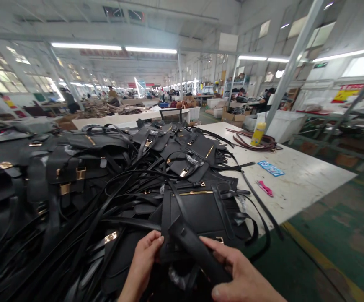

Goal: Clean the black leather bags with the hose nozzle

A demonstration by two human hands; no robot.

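A black bag (194, 209) with a gold zipper lies at the near edge of a large pile. My left hand (146, 256) is closed in a pinch at the bag's lower left edge. My right hand (236, 268) grips a wide black strap (189, 243), thumb below and fingers along its upper side. The strap runs slantwise over the lower part of the bag. Crumpled clear plastic (179, 277) shows in the dark space beneath it. Left of my left hand hangs a black flap with a gold clasp (110, 238).
More black bags (84, 167) with gold buckles and long tangled straps spread across the left and middle. On the white table (310, 178) lie pink snips (265, 188), a blue-white card (270, 168), a yellow bottle (258, 134) and coiled brown straps (243, 140). A metal post (290, 63) rises behind.
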